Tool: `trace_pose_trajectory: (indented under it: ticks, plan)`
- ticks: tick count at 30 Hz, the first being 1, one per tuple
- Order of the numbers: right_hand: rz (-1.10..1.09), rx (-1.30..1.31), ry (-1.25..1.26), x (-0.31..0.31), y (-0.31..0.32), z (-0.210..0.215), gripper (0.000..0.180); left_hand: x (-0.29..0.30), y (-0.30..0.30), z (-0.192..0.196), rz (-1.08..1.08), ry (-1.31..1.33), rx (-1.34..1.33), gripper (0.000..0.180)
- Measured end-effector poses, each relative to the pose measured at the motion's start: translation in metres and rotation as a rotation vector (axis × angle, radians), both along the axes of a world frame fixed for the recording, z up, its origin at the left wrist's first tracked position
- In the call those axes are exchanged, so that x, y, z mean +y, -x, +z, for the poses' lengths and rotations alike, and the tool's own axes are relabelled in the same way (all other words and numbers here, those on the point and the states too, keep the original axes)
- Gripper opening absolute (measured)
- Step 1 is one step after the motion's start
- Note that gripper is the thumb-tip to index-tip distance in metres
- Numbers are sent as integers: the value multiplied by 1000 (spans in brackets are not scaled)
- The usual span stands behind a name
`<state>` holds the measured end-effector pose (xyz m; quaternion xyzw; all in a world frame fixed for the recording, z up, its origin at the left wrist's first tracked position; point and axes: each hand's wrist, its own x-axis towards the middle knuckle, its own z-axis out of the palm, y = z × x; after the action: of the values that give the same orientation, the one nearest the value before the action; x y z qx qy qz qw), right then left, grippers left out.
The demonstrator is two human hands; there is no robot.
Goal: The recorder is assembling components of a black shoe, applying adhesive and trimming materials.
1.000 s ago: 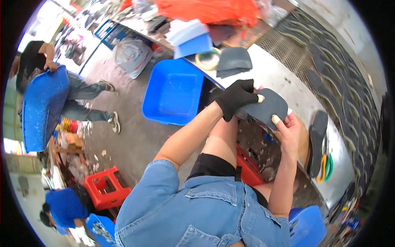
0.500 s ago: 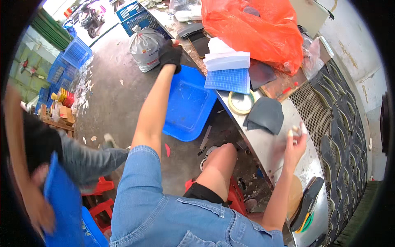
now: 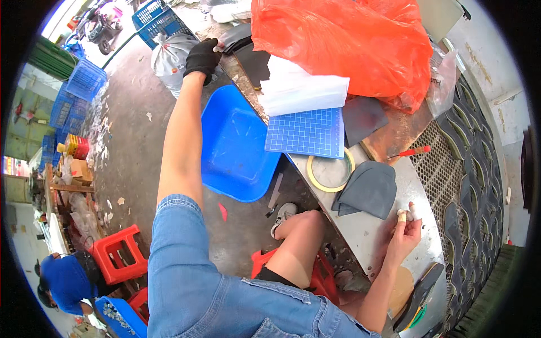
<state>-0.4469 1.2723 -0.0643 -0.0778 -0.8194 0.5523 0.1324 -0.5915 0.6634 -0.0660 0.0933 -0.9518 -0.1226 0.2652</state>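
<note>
My left hand [image 3: 202,57], in a black glove, is stretched far out to the upper left and rests on the bench edge beside dark sheets [image 3: 255,59]; whether it grips one is unclear. My right hand [image 3: 407,228] hovers over the metal bench [image 3: 366,234], fingers loosely curled, with a taped fingertip and nothing clearly held. A dark grey curved shoe piece [image 3: 369,188] lies on the bench just left of my right hand. A ring of tape [image 3: 330,172] sits beside it.
A blue tub [image 3: 234,146] hangs at the bench's edge. A blue cutting mat [image 3: 307,132], white sheets [image 3: 304,90] and a big orange bag [image 3: 349,42] lie behind. Dark soles [image 3: 473,169] cover a mesh rack. Red stools [image 3: 115,253] and a person in blue [image 3: 65,281] are lower left.
My left hand left the grey shoe piece and reached far to the upper left. The piece now lies on the bench. My right hand let go and drew back.
</note>
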Motion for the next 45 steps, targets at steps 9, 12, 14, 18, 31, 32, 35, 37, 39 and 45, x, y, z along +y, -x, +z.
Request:
trace_pose_trajectory:
  ticks: [9, 12, 14, 18, 31, 32, 35, 37, 39, 45]
  plan:
    - [18, -19, 11, -3, 2, 0, 28, -11, -5, 6, 91, 77, -27, 26]
    - [-27, 2, -22, 9, -1, -4, 28, 23, 16, -6, 166, -235, 85, 17]
    - [-21, -39, -41, 2, -2, 5, 28, -16, 10, -1, 182, -150, 260, 18]
    - [31, 20, 121, -1, -1, -1, 27, -16, -10, 25, 15, -736, 706, 12]
    - [378, -73, 1190, 35, -52, 39, 37, 413, -230, 99, -793, -1467, 185, 23]
    - [344, -57, 1182, 43, -70, 50, 37, 438, -235, 90, -763, -1531, 157, 27]
    - [434, -206, 1360, 84, -118, 66, 43, 506, -250, 77, -716, -1636, -17, 49]
    - [407, -131, 972, 118, -138, 65, 42, 538, -265, 73, -810, -1712, -126, 52]
    - [380, -38, 870, 144, -160, 71, 39, 552, -272, 63, -976, -1605, -393, 58]
    - [160, 24, 407, 183, -199, 65, 40, 595, -282, 29, -1115, -1769, -1044, 69]
